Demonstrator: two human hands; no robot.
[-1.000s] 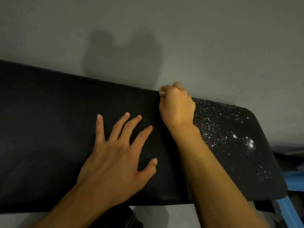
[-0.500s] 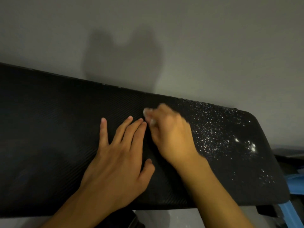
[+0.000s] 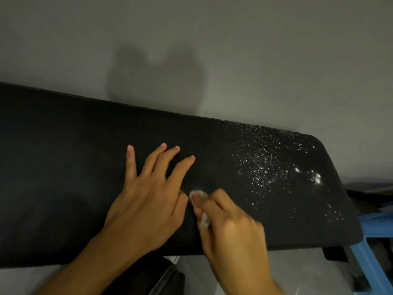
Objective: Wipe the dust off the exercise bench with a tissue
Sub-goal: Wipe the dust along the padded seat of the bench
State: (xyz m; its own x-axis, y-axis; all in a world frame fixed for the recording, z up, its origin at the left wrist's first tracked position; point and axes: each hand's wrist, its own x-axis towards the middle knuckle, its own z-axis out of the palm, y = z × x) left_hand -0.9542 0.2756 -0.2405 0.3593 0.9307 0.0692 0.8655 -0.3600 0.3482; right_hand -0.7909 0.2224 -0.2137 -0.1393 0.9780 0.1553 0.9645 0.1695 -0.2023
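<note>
Tissue [image 3: 198,193]: I see only scraps, rest under blurred right hand [image 3: 231,228] (outline smeared). Worktop [image 3: 63,167]: left end cut off.

The bench pad [image 3: 63,167] across the middle of the frame is matt black, with a fine diagonal ribbed weave like textured vinyl. Toward its right end, dust [image 3: 265,162] lies as gritty, glinting white specks. The tissue [image 3: 198,194] at lower centre is thin white paper, crumpled. The wall [image 3: 255,50] above is smooth, matt grey. The blue frame [image 3: 378,228] at lower right looks smooth; whether it is metal or plastic is unclear.
</note>
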